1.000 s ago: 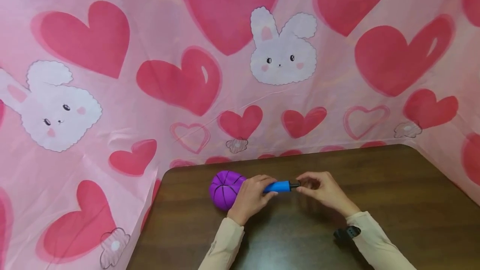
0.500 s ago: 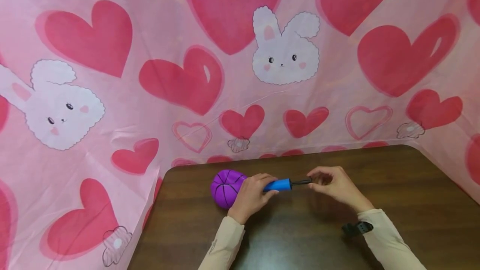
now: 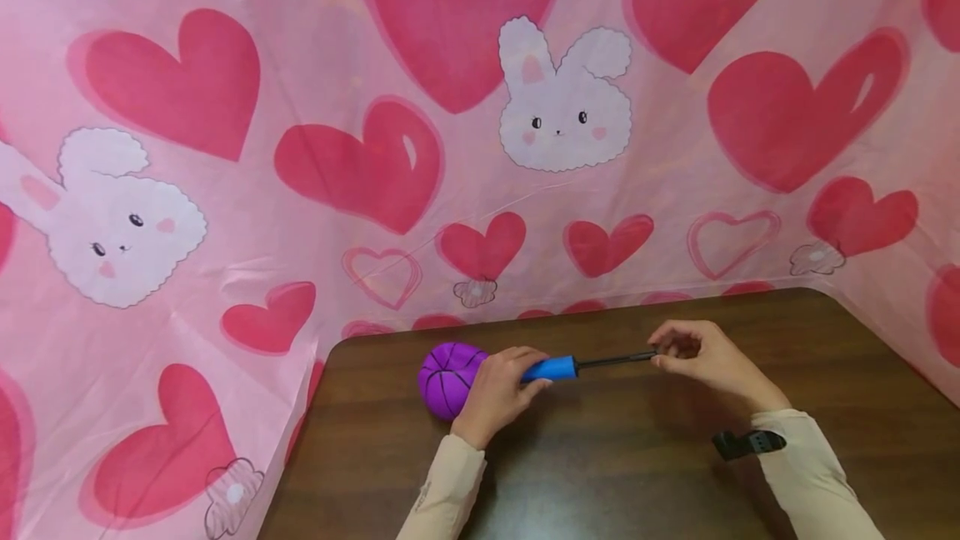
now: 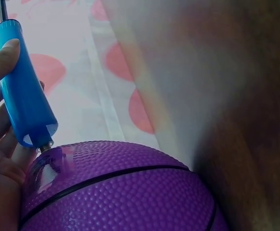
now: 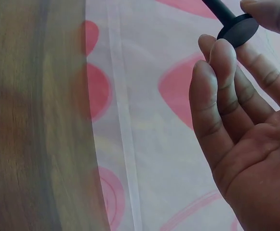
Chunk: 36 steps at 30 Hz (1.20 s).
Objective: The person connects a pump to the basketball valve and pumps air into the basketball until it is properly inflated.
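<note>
A purple ball [image 3: 448, 382] with black lines, dented on top, rests on the table [image 3: 600, 457]. My left hand [image 3: 495, 390] grips the blue barrel of a hand pump [image 3: 551, 368] beside it. In the left wrist view the pump's metal tip meets the purple ball [image 4: 130, 192] at a shiny patch, and the left thumb lies along the blue barrel [image 4: 26, 91]. Out to the right, my right hand [image 3: 712, 361] pinches the end of the pump's long black rod. The right wrist view shows the round black handle [image 5: 238, 31] between thumb and fingers.
A pink cloth backdrop [image 3: 465, 165] with hearts and rabbit faces hangs behind and beside the table. A black strap with a small device [image 3: 750, 443] sits at the right wrist.
My right hand has moved right and slightly away, drawing the black rod far out of the blue barrel. The left hand and the ball have stayed in about the same place.
</note>
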{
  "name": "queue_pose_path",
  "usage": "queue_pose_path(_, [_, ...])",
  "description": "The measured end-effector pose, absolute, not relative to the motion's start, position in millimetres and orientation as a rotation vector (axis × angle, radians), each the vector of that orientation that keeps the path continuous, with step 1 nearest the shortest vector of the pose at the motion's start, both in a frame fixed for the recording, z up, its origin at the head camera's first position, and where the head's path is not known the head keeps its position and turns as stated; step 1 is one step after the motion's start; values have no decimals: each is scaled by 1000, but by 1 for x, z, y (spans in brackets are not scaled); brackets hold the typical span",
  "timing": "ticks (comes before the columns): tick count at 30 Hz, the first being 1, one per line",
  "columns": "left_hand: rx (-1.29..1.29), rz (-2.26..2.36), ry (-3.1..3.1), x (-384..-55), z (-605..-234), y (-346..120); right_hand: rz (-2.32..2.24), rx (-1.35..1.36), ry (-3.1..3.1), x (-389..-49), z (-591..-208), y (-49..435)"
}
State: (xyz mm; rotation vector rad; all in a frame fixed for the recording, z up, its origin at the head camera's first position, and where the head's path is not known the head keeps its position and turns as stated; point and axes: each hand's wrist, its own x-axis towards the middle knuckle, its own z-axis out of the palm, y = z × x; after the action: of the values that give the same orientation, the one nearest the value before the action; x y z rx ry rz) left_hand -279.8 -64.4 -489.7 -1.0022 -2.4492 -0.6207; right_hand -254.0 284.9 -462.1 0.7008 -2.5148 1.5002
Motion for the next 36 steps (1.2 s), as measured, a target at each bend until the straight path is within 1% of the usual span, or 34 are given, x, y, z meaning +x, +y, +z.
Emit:
queue_pose_path(5, [-999,-623,-2459,-281,-490,-65,1520,704,-2515,-255,-462,286])
queue_pose_path(15, [-989,-607,-2457,-284,-492,-65,1510,568,-2554,-253,-460,277])
queue_pose_path(36, [-1000,-530,-2439,-279,-495,-56,1512,592,-2510,-260,-492,215])
